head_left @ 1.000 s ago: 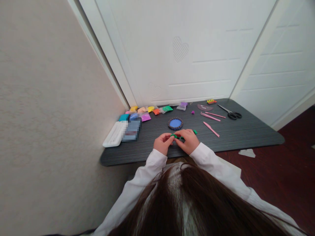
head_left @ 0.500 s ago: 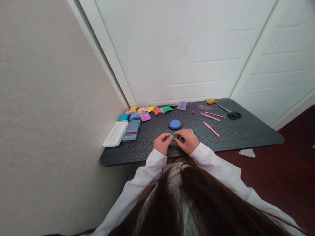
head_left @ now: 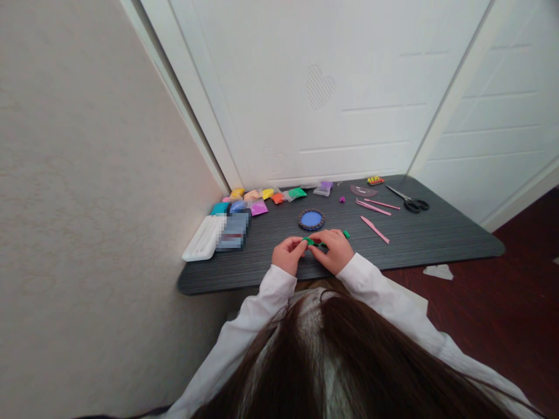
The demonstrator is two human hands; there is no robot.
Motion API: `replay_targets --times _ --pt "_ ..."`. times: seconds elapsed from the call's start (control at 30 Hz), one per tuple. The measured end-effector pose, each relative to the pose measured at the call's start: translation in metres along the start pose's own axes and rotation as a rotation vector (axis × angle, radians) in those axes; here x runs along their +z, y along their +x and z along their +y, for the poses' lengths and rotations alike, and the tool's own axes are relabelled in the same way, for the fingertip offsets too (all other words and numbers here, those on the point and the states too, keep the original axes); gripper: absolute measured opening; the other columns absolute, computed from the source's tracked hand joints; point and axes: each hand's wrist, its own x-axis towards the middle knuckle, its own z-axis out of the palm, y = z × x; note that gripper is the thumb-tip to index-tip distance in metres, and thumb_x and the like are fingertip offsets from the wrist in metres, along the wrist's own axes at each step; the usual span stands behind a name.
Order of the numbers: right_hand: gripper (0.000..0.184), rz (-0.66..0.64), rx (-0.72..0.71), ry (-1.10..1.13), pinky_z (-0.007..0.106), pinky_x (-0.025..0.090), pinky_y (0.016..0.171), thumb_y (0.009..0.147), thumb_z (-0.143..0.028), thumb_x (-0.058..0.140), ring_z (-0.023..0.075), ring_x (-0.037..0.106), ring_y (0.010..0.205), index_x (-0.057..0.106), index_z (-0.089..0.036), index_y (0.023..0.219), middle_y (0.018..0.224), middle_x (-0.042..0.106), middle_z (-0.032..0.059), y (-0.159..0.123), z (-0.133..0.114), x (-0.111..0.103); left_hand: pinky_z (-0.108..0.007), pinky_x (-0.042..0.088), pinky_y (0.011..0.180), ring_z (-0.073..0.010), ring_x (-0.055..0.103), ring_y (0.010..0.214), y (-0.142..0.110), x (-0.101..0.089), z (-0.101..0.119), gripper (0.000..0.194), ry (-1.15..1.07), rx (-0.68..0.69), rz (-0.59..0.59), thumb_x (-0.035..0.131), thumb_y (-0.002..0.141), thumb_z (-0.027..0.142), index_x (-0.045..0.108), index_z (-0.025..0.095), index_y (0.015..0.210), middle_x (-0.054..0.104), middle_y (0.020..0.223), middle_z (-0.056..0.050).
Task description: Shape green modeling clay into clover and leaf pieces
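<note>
Between the fingertips of my left hand and my right hand is a small piece of green modelling clay. Both hands pinch it just above the table, near its front edge. Another green clay lump lies beyond my right hand, partly hidden by it. Just past my fingers sits a blue disc ringed by a dark, beaded-looking rim. A small purple clay bit rests farther back on the right.
Colourful clay packets line the back left, by a white tray and a blurred-out box. To the right lie pink modelling tools, black-handled scissors, a translucent sheet and a small yellow-red item. The dark table meets white panels.
</note>
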Motion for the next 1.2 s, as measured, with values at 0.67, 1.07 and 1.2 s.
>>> replay_targets --times 0.67,1.07,1.2 --pt "0.019 -0.009 0.017 -0.002 0.030 0.031 0.077 0.074 -0.028 0.052 0.0149 0.055 0.080 0.056 -0.019 0.090 0.082 0.063 0.0021 0.0000 -0.0004 -0.0005 -0.021 0.040 0.053 -0.0092 0.052 0.053 0.0005 -0.0005 -0.0050 0.021 0.049 0.008 0.005 0.061 0.061 0.032 0.062 0.013 0.070 0.061 0.059 0.000" --pt "0.019 -0.012 0.028 0.029 0.031 0.032 0.078 0.074 -0.026 0.052 0.0147 0.055 0.080 0.056 -0.019 0.091 0.082 0.063 0.0022 0.0003 -0.0010 0.0000 -0.021 0.040 0.051 -0.0075 0.049 0.048 0.0004 -0.0016 -0.0021 0.018 -0.011 0.001 0.021 0.062 0.061 0.029 0.061 0.013 0.069 0.059 0.056 0.001" --pt "0.019 0.000 0.024 0.039 0.030 0.033 0.077 0.074 -0.026 0.053 0.0137 0.055 0.078 0.056 -0.020 0.091 0.081 0.063 0.0013 0.0014 -0.0025 -0.0013 -0.021 0.040 0.052 -0.0090 0.052 0.054 0.0029 -0.0045 -0.0056 0.020 -0.082 0.012 0.008 0.060 0.063 0.030 0.061 0.013 0.072 0.060 0.061 -0.001"
